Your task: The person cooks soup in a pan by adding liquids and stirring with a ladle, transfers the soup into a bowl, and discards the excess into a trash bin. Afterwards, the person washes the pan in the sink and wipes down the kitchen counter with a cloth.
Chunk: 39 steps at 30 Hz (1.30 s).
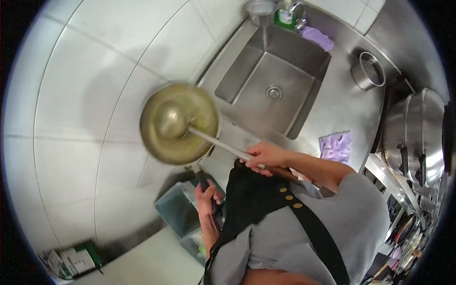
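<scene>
A round metal pan (156,147) is held out over the floor, left of the sink. My left hand (208,198) is wrapped round its dark handle. Inside, the surface looks yellowish and blurred, so I cannot tell whether it holds liquid. A metal ladle (216,141) reaches into the pan, its rounded bowl over the pan's middle. My right hand (265,157) grips the ladle's long handle in front of the black apron. Whether the ladle bowl touches the pan is unclear.
A steel sink (327,71) with a tap (300,21) lies ahead. A purple cloth (336,146) and a metal pot (368,71) are on the counter. Large pans (413,137) stand at right. A grey-green bin (178,209) is below the pan; a box (78,260) sits lower left.
</scene>
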Tool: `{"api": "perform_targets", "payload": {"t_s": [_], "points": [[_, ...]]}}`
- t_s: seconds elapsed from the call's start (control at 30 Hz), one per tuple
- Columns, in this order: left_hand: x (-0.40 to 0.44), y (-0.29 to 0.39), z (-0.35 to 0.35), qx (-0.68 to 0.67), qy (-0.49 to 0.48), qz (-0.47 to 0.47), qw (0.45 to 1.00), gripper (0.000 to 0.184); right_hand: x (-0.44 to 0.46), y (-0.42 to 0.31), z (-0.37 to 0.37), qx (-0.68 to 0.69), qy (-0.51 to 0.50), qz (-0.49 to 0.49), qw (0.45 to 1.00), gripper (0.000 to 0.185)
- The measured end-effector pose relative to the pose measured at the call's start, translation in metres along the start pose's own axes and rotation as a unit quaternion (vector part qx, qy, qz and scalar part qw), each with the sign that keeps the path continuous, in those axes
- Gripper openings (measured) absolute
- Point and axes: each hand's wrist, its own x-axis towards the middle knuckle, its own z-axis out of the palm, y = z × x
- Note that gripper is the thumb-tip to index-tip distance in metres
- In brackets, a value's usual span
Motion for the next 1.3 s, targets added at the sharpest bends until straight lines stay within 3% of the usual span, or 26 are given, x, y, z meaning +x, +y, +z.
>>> {"api": "perform_targets", "payload": {"t_s": [0.03,0.1,0.2,0.27,0.37,0.43,0.5,0.6,0.7,0.73,0.77,0.8,0.83,0.87,0.9,0.93,0.97,1.0,1.03,1.07,1.1,1.13,1.2,1.23,1.27,1.3], "points": [[0.027,0.003,0.016,0.006,-0.069,-0.016,0.997,0.011,-0.015,-0.002,-0.007,0.020,0.050,-0.007,0.999,0.033],[0.082,0.004,0.047,0.040,-0.164,-0.051,0.984,0.008,-0.031,-0.020,-0.028,-0.178,0.143,0.023,0.973,0.039],[0.147,0.016,0.097,0.021,-0.319,-0.158,0.934,0.009,-0.055,-0.038,-0.043,-0.332,0.304,-0.004,0.893,0.048],[0.193,0.003,0.136,0.030,-0.355,-0.205,0.912,0.011,-0.052,-0.036,-0.044,-0.365,0.436,-0.044,0.821,0.045],[0.253,-0.019,0.195,0.088,-0.332,-0.274,0.898,0.012,0.007,0.004,-0.091,-0.220,0.592,-0.064,0.773,0.037],[0.315,-0.053,0.217,0.156,-0.356,-0.297,0.872,0.012,0.030,-0.008,-0.120,-0.060,0.594,0.003,0.802,0.031],[0.360,-0.073,0.235,0.233,-0.371,-0.293,0.850,0.013,0.073,0.040,-0.178,-0.051,0.649,-0.064,0.757,0.022],[0.417,-0.108,0.237,0.302,-0.384,-0.311,0.815,0.017,0.109,0.073,-0.218,0.124,0.619,-0.137,0.763,0.017],[0.470,-0.128,0.242,0.562,-0.423,-0.219,0.676,0.034,0.125,0.063,-0.215,0.259,0.623,-0.143,0.724,0.014],[0.436,-0.063,0.277,0.651,-0.456,-0.077,0.602,0.054,0.130,0.070,-0.221,0.260,0.616,-0.124,0.734,0.015],[0.482,-0.098,0.290,0.634,-0.491,0.226,0.553,0.062,0.135,0.073,-0.223,0.257,0.623,-0.087,0.733,0.015],[0.471,-0.061,0.334,0.610,-0.471,0.226,0.595,0.061,0.141,0.075,-0.226,0.254,0.630,-0.052,0.732,0.016],[0.460,-0.030,0.383,0.640,-0.442,0.331,0.535,0.058,0.145,0.077,-0.229,0.249,0.639,-0.019,0.728,0.016],[0.454,-0.003,0.419,0.549,-0.416,0.547,0.476,0.057,0.151,0.086,-0.235,0.175,0.649,0.038,0.739,0.020],[0.440,0.024,0.455,0.512,-0.323,0.686,0.404,0.056,0.158,0.100,-0.243,0.103,0.655,0.096,0.742,0.023],[0.441,0.042,0.482,0.579,-0.361,0.575,0.452,0.049,0.159,0.110,-0.242,0.035,0.659,0.154,0.736,0.027],[0.451,0.055,0.504,0.635,-0.399,0.452,0.483,0.043,0.151,0.108,-0.234,-0.002,0.682,0.129,0.720,0.031],[0.500,0.034,0.511,0.675,-0.428,0.408,0.442,0.026,0.141,0.098,-0.220,-0.033,0.704,0.109,0.701,0.036],[0.561,-0.005,0.518,0.674,-0.503,0.324,0.434,0.021,0.127,0.084,-0.202,-0.063,0.727,0.088,0.678,0.040],[0.482,0.040,0.501,0.840,-0.459,0.060,0.281,0.025,0.112,0.079,-0.184,-0.042,0.761,0.014,0.647,0.041],[0.491,0.003,0.474,0.850,-0.450,-0.005,0.273,0.025,0.099,0.071,-0.164,-0.028,0.788,-0.061,0.612,0.042],[0.461,-0.019,0.430,0.775,-0.545,0.046,0.317,0.022,0.085,0.062,-0.150,-0.022,0.808,-0.141,0.571,0.042],[0.351,-0.041,0.390,0.739,-0.628,0.052,0.237,0.019,0.053,0.052,-0.105,0.125,0.831,-0.224,0.493,0.039],[0.306,-0.066,0.368,0.600,-0.700,0.294,0.253,0.018,0.033,0.052,-0.084,0.189,0.831,-0.264,0.451,0.038],[0.244,-0.073,0.358,0.473,-0.750,0.262,0.381,0.016,0.016,0.058,-0.064,0.200,0.851,-0.298,0.384,0.036],[0.206,-0.097,0.354,0.492,-0.751,0.276,0.344,0.016,-0.001,0.067,-0.042,0.209,0.865,-0.327,0.319,0.035]]}}
